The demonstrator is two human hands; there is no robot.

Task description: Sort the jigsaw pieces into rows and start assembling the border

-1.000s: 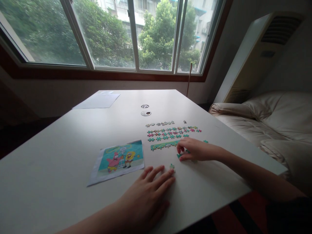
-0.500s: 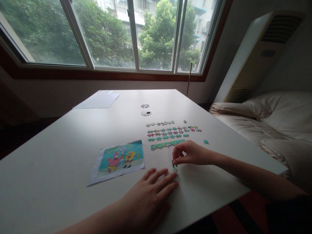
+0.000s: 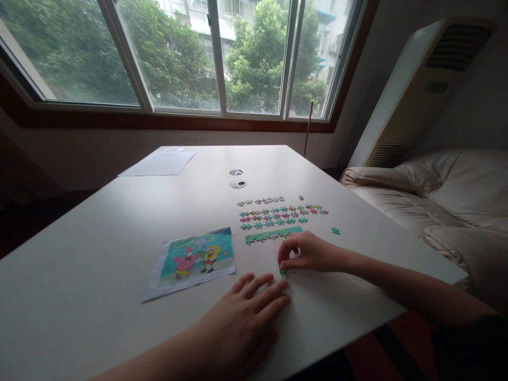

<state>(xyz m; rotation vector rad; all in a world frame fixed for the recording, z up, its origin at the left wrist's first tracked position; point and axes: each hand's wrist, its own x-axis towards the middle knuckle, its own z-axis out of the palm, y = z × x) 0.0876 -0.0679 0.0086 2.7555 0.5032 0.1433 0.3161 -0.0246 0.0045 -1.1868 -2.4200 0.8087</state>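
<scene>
With thumb and forefinger pinched, my right hand [image 3: 307, 251] grips a small green jigsaw puzzle piece [image 3: 282, 269]. My left hand [image 3: 252, 307] lies flat with its fingers spread, the fingertips at pale green puzzle pieces [image 3: 286, 277] just below the pinch; the fingers partly hide these. Beyond my right hand is a joined strip of teal puzzle pieces [image 3: 270, 236]. Behind it lie loose teal and pink pieces [image 3: 278, 217] in rows. To the left, a printed sheet [image 3: 198, 256] shows pink, yellow and teal cartoon figures.
Farther back lie a row of pale pieces [image 3: 262, 201], two round discs [image 3: 238, 184] and a white paper [image 3: 159, 164]. A single teal piece [image 3: 335, 230] sits right of the rows. A sofa [image 3: 456, 196] stands beside the white table [image 3: 99, 254].
My right hand has shifted slightly left and down, with the pinched piece now lower and closer to my left fingertips. My left hand stays in place.
</scene>
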